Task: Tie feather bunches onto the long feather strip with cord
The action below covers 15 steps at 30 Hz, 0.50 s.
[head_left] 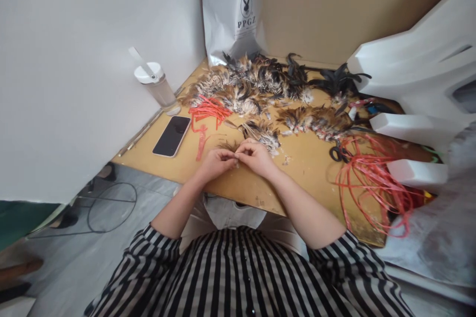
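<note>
Over the near part of the table, my left hand and my right hand meet with fingertips pinched together. Between them is a small bunch of brown feathers, its tips showing above my left fingers. How the grip is shared between the hands is partly hidden by the fingers. Just beyond my right hand lies a loose bunch of feathers with pale quills. Cut strips of red plastic ribbon are piled to the left, and one flat red strip rests close to my left hand.
Heaps of brown and black feathers cover the table's back. A phone and a lidded cup stand left. At right are black-handled scissors and tangled red ribbon hanging over the edge. A silver bag stands behind.
</note>
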Tool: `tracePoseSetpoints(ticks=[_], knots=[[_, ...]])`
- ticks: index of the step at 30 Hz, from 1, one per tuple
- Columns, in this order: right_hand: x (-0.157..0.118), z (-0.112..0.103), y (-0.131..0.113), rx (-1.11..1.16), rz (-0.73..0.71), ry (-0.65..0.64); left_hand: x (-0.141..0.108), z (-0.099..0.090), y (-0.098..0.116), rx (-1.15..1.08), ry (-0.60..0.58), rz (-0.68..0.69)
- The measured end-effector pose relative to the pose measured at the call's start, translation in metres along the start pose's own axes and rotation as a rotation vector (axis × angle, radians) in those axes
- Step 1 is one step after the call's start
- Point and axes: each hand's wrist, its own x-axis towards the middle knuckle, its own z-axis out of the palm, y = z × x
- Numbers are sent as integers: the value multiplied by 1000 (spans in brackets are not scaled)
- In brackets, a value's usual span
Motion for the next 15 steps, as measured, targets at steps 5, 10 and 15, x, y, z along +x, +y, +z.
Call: tracePoseSetpoints(ticks=[5, 10, 15], knots=[[4, -4, 0, 65, 75, -15, 0, 0, 3, -9, 34, -12], [3, -15, -1, 37, 28, -90, -2, -3, 7, -19, 28, -16], [1, -13, 0, -4, -53, -193, -3, -8, 7, -41, -7, -11]])
